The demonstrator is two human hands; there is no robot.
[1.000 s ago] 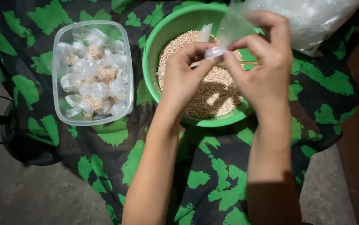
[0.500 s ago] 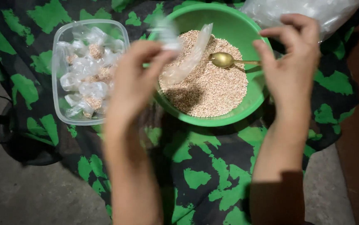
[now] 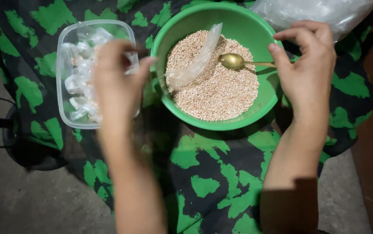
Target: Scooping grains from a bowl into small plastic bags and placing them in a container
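Green plastic bowl (image 3: pixel 264 102) sits before you on the green-and-black patterned cloth (image 3: pixel 203 182), holding a heap of pale grain (image 3: pixel 221 86) with an empty, limp clear bag (image 3: pixel 195 65) lying across it. Your right hand (image 3: pixel 305 71) has its thumb and fingers pinched toward the handle of the brass-coloured spoon (image 3: pixel 234 61), whose bowl rests on the grain — whether you actually grip the handle I cannot tell. Your left hand (image 3: pixel 115 82) hovers over the clear plastic tub (image 3: pixel 67 110), fingers loosely curled; it is blurred, so I cannot tell if it holds anything. That tub already carries a good many small filled, tied packets (image 3: pixel 80 82) — work done, by the look of it. Plenty of grain is left in the bowl, and the bag lying there is unfilled.
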